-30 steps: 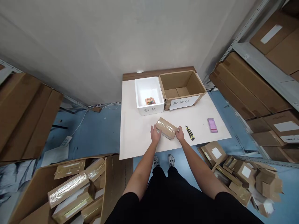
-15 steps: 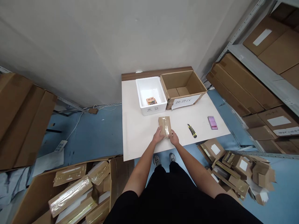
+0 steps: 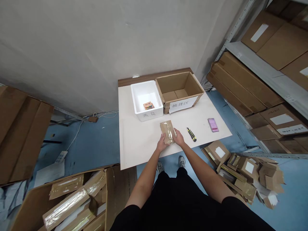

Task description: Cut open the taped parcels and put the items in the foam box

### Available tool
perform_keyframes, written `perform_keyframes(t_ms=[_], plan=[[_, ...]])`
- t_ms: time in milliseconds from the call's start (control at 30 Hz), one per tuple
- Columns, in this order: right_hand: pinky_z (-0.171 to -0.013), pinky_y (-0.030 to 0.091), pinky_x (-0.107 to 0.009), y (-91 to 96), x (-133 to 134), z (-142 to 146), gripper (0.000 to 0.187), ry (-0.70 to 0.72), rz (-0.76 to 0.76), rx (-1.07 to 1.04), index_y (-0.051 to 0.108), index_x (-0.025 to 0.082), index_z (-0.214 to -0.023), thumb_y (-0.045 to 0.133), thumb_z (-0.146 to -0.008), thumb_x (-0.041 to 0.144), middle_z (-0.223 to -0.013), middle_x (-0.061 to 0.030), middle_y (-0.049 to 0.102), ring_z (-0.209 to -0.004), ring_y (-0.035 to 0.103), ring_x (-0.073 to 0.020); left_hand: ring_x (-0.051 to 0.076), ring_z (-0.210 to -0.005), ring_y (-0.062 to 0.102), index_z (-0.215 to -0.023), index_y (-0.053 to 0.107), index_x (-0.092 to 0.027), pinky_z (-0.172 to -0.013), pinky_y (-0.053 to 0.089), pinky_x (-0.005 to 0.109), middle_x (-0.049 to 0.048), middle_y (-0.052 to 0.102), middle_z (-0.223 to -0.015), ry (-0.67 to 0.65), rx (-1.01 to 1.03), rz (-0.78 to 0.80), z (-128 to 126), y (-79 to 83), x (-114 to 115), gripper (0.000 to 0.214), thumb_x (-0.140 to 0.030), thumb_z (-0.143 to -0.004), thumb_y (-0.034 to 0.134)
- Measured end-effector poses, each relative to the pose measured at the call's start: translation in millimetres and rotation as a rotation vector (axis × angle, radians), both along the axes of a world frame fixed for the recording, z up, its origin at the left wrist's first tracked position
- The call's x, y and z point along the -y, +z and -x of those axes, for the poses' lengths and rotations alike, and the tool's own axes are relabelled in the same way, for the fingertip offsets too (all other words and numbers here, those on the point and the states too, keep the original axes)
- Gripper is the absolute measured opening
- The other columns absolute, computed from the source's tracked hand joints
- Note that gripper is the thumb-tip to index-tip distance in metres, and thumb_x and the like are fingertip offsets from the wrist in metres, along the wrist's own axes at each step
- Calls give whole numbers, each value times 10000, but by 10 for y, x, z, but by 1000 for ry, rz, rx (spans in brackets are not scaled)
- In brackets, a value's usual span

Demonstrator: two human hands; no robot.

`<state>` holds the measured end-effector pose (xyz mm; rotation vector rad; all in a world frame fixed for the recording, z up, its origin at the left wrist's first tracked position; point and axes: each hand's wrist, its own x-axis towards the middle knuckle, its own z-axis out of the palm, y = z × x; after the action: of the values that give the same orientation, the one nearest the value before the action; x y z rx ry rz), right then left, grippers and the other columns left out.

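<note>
Between my two hands is a small flat cardboard box [image 3: 167, 129] with a strip of clear shiny tape along it, just above the near part of the white table [image 3: 137, 138]. My left hand [image 3: 162, 143] is closed on its lower left side, thumb on top. On its right edge, my right hand [image 3: 178, 137] grips too. To the right lies a black and yellow utility knife [image 3: 191, 134]. Farther right is a pink-purple item [image 3: 213, 124], blurred by pixels.
Behind the box stand a white foam bin [image 3: 150, 116] with a small colourful pack [image 3: 149, 106] inside, and a labelled open carton [image 3: 166, 109]. A large carton of taped parcels [image 3: 72, 200] stands lower left. Flattened cardboard [image 3: 247, 168] is heaped lower right; shelves [image 3: 255, 56] hold boxes.
The box has tilted slightly, its top turned left, and my right hand has shifted higher along its side. The whole view has swung a little to the right.
</note>
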<state>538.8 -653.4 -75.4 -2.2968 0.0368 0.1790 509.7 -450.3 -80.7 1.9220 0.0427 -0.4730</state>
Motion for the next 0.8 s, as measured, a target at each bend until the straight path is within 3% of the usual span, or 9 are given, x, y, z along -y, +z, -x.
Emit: perform_keyframes(t_ms=[167, 267, 400, 500, 567, 633, 700, 800], plan=[[-1189, 458, -464, 134, 486, -187, 689, 9, -26, 87, 435, 213, -1623, 527, -945, 284, -1554, -130, 561, -1420, 544, -269, 347, -1658, 57, -1715, 227, -285, -1316, 256, 515, 93, 200, -1786, -26, 17, -76, 18, -5, 227, 1195, -504, -751, 899], [-1194, 452, -467, 154, 710, -259, 668, 17, -37, 91, 455, 200, -1610, 524, -953, 297, -1546, -138, 567, -1415, 545, -275, 324, -1662, 50, -1716, 208, -308, -1315, 261, 492, 75, 199, -1789, -2, 12, -89, 15, -27, 306, 1198, -515, -751, 887], [-1203, 440, -494, 120, 933, -305, 663, 14, -57, 93, 467, 202, -1601, 527, -948, 294, -1517, -139, 590, -1413, 543, -287, 323, -1658, 120, -1708, 233, -278, -1297, 294, 458, 106, 224, -1780, -5, 5, -173, 4, 8, 331, 1214, -553, -729, 896], [-1197, 448, -494, 83, 1144, -311, 672, -12, -60, 85, 462, 208, -1606, 524, -941, 278, -1526, -138, 580, -1415, 542, -288, 387, -1611, 281, -1680, 314, -252, -1257, 355, 501, 146, 138, -1793, -74, -22, -355, -59, 129, 267, 1129, -606, -757, 859], [-1201, 446, -477, 62, 1341, -292, 671, -48, -35, 71, 466, 196, -1603, 520, -937, 268, -1528, -140, 575, -1414, 543, -284, 413, -1568, 366, -1630, 421, -254, -1231, 386, 526, 143, 58, -1802, -112, -4, -496, -173, 245, 205, 937, -632, -845, 765], [-1207, 439, -457, 38, 1572, -256, 662, -95, 2, 49, 474, 188, -1597, 522, -942, 272, -1528, -139, 574, -1416, 541, -280, 403, -1598, 303, -1587, 485, -265, -1243, 376, 520, 108, 47, -1808, -168, 86, -617, -358, 366, 155, 848, -590, -855, 764], [-1205, 437, -446, -1, 1801, -212, 653, -138, 35, 14, 474, 193, -1596, 525, -952, 284, -1533, -133, 571, -1420, 535, -279, 406, -1633, 196, -1650, 382, -290, -1244, 378, 527, 88, 56, -1810, -270, 136, -694, -583, 470, 134, 994, -555, -798, 819], [-1193, 439, -448, -106, 2043, -182, 630, -179, 83, -58, 483, 203, -1586, 536, -966, 305, -1535, -124, 574, -1422, 528, -281, 460, -1637, 95, -1723, 141, -333, -1194, 426, 566, 81, 6, -1810, -391, 37, -827, -869, 568, 142, 1272, -581, -709, 869]])
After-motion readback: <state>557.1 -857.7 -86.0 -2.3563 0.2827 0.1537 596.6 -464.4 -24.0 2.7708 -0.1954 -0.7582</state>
